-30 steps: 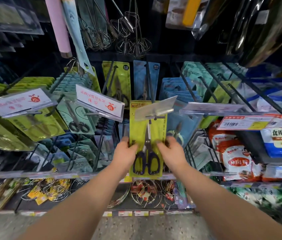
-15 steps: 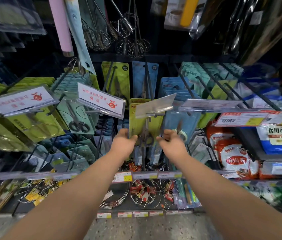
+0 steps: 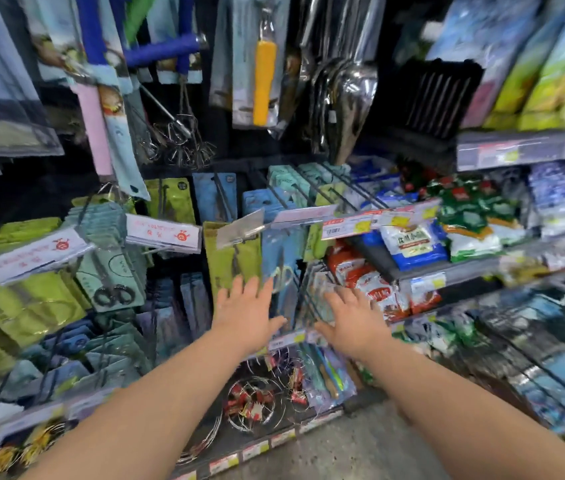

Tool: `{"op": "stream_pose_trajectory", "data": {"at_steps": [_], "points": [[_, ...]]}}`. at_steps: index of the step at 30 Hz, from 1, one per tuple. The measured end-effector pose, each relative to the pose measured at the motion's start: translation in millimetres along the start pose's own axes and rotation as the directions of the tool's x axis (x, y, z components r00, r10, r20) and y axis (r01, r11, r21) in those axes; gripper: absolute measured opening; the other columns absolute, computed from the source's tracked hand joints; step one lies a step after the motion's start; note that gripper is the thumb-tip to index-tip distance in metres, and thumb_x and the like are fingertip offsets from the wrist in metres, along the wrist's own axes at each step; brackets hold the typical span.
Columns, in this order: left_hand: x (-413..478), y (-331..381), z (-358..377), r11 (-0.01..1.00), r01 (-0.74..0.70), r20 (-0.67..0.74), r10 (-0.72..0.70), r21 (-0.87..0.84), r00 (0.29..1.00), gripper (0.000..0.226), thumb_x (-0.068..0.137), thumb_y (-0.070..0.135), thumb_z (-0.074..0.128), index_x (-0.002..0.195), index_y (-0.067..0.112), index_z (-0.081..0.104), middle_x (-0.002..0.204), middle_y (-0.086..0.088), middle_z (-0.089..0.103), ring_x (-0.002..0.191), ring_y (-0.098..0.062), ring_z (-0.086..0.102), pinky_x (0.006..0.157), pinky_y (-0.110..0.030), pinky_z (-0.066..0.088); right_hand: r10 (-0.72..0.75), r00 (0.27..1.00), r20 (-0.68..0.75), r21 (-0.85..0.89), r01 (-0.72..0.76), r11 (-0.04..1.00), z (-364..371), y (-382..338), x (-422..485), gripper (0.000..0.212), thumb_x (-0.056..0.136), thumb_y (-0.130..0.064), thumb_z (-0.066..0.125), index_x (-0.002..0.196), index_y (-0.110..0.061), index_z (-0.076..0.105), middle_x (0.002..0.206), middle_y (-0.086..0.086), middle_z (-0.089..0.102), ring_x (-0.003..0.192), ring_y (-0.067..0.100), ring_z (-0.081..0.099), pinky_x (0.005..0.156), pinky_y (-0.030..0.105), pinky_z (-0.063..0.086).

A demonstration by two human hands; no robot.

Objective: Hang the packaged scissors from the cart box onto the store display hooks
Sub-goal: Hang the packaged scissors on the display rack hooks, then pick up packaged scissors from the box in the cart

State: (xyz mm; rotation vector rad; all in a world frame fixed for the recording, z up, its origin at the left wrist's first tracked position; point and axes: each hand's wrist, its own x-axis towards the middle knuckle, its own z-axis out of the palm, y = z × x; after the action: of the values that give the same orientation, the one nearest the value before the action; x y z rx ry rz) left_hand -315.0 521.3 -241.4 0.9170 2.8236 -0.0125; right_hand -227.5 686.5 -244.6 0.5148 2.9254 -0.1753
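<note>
Yellow-green scissors card [image 3: 230,259] seen hanging behind clear price flap [image 3: 239,228]; judged light, stiff-backed, slick-faced, best pinched at side edges. Left hand [image 3: 246,311] spread flat at its lower part, nothing gripped; contact unclear. Blue scissors card [image 3: 281,268] crowded alongside, side room judged tight. Right hand [image 3: 353,313] splayed, empty; free room judged only toward aisle.

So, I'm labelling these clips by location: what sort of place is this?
A shop aisle, probably a supermarket: packaged scissors hang on display hooks, price tags run along the shelves, and bagged food fills those at right.
</note>
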Motion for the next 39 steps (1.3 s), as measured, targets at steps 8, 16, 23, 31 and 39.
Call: {"op": "stream_pose_trajectory", "data": {"at_steps": [8,16,23,31,39], "points": [[-22.6,105.8,2.3,0.958,-0.286,0.049,0.284,0.021,0.957,0.075,0.093,0.058,0.034,0.152,0.020,0.007,0.159,-0.005,0.010,0.146,-0.031,0.005,0.118,-0.050,0.014,0.264,0.964,-0.011,0.023,-0.264,0.964,2.7,76.7,-103.6,0.065,0.090,-0.051,0.043,0.145,-0.022,0.023,0.155,0.003,0.020,0.144,0.028,0.015,0.114,0.052,0.018],[-41.6,230.9,-2.7,0.885,-0.463,0.065,0.460,0.047,0.886,0.077,0.092,0.059,0.035,0.151,0.019,0.009,0.158,-0.007,0.014,0.146,-0.032,0.007,0.118,-0.050,0.013,0.448,0.894,-0.021,0.109,-0.443,0.890,3.0,180.7,-191.6,0.064,0.091,-0.047,0.045,0.146,-0.025,0.021,0.156,0.002,0.018,0.145,0.030,0.010,0.114,0.054,0.014],[-65.0,378.9,13.3,0.809,-0.582,0.123,0.571,0.079,0.811,0.077,0.091,0.059,0.037,0.151,0.020,0.010,0.157,-0.008,0.016,0.145,-0.032,0.012,0.117,-0.050,0.016,0.591,0.807,0.010,0.138,-0.586,0.798,12.9,302.3,-276.9,0.062,0.088,-0.050,0.046,0.142,-0.025,0.028,0.150,0.004,0.031,0.141,0.030,0.021,0.112,0.054,0.020],[-87.6,511.1,29.3,0.724,-0.684,0.152,0.669,0.086,0.728,0.076,0.091,0.059,0.038,0.150,0.019,0.012,0.157,-0.007,0.019,0.145,-0.030,0.012,0.116,-0.048,0.016,0.704,0.707,0.071,0.168,-0.704,0.690,26.0,413.9,-347.7,0.064,0.089,-0.052,0.046,0.144,-0.025,0.028,0.152,0.003,0.029,0.143,0.031,0.019,0.113,0.055,0.017],[-58.9,585.4,49.5,0.654,-0.749,0.217,0.720,0.105,0.659,0.074,0.090,0.059,0.040,0.149,0.020,0.017,0.153,-0.007,0.026,0.143,-0.030,0.018,0.116,-0.049,0.019,0.756,0.640,0.139,0.222,-0.764,0.606,40.8,478.4,-359.1,0.063,0.089,-0.049,0.047,0.145,-0.025,0.028,0.152,0.001,0.031,0.142,0.027,0.021,0.114,0.053,0.017]]}}
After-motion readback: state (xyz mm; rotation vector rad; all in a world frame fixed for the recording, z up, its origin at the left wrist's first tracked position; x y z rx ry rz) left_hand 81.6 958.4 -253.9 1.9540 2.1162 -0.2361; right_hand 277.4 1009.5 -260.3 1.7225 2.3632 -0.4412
